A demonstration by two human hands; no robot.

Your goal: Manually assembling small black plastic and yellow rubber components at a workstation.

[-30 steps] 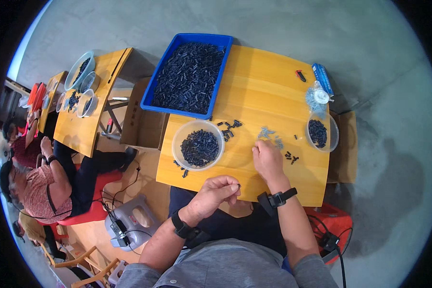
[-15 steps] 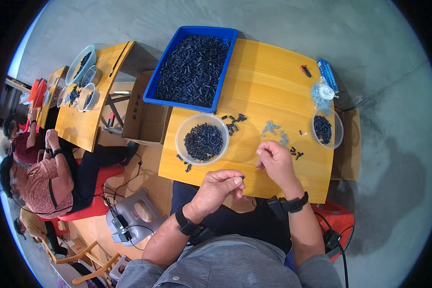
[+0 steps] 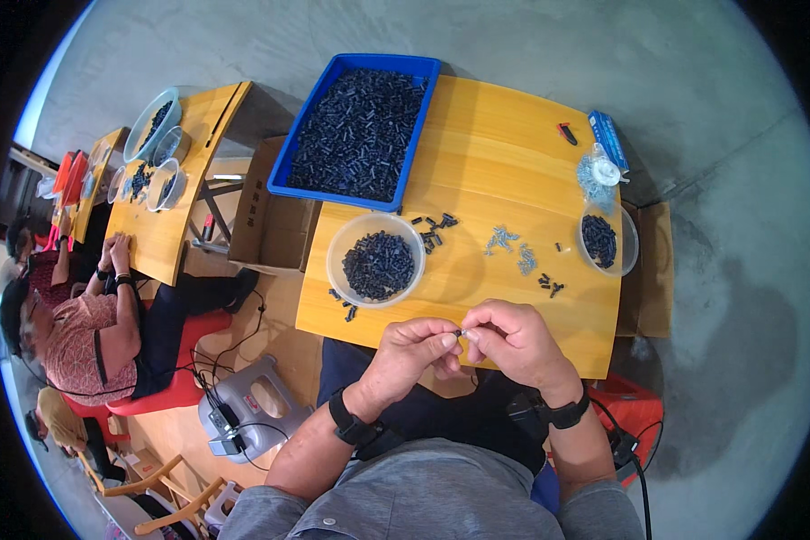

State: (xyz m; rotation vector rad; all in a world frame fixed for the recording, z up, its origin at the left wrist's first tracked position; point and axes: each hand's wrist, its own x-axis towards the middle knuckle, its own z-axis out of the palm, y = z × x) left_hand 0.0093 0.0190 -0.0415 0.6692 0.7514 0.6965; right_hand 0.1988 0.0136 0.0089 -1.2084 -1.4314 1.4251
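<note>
Between thumb and finger my left hand (image 3: 416, 349) pinches a small black cylindrical piece (image 3: 458, 333). My right hand (image 3: 510, 340) meets it there, its thumb and finger pressed together at the end of the piece; whatever it pinches is too small to make out. Both hands are over the table's near edge. Beyond my left hand stands a clear round tub (image 3: 376, 261) full of black pieces, with several loose black pieces (image 3: 433, 231) beside it. Ahead of my right hand lie small silvery metal parts (image 3: 502, 238) and a few black pieces (image 3: 551, 284).
A blue tray (image 3: 279, 183) heaped with black pieces stands at the far left of the wooden table (image 3: 504, 135). At right are a clear tub (image 3: 628, 243) of black pieces, a bag of metal parts (image 3: 594, 182), a blue box (image 3: 608, 139) and a red-black tool (image 3: 567, 133). Co-workers sit at left.
My right hand has come down and left from above the table to meet my left hand at the black piece. My left hand has stayed almost in place.
</note>
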